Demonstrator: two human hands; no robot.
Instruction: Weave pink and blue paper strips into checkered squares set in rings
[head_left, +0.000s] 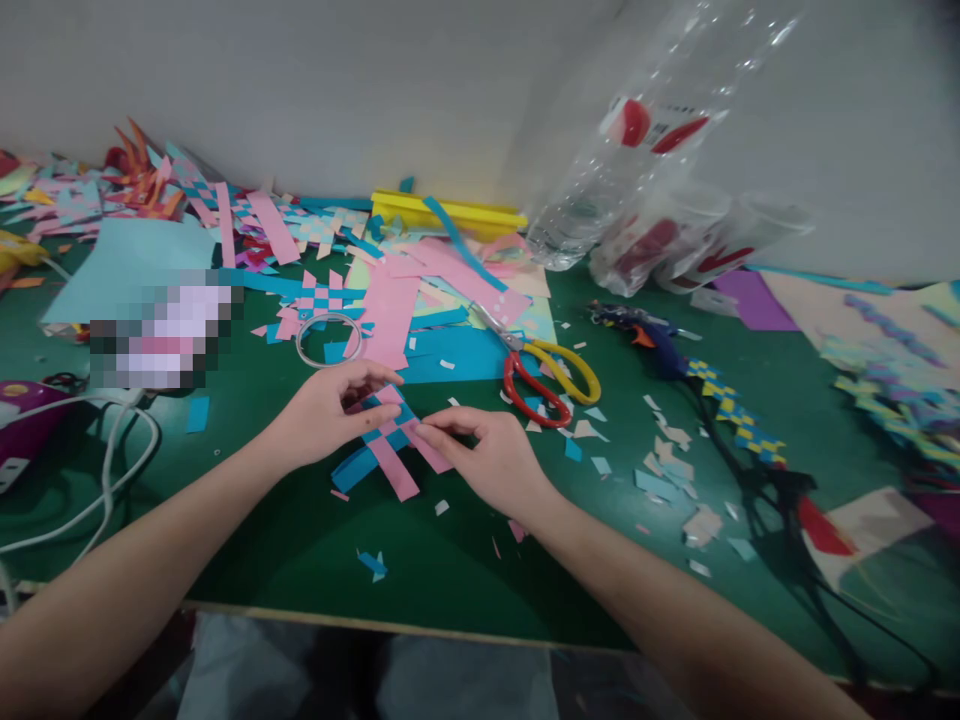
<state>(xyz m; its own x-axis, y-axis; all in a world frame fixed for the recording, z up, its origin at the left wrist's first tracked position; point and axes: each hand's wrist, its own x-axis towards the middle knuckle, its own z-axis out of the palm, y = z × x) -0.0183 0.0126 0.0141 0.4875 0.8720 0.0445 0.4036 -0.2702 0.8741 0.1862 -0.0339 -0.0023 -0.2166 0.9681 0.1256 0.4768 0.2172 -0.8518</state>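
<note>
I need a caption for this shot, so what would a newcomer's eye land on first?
First, the middle of the green table, where the left hand and the right hand pinch a small pink-and-blue woven paper piece between them. Just right of it lie scissors with red and yellow handles. Behind spreads a heap of pink and blue paper strips, with a clear plastic bottle leaning at the back right.

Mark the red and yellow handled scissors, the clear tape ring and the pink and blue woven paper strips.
Red and yellow handled scissors (pixel 511 382): head view, red handle loop.
Clear tape ring (pixel 300 345): head view, left rim.
Pink and blue woven paper strips (pixel 394 470): head view, pink strip's lower end.
</note>
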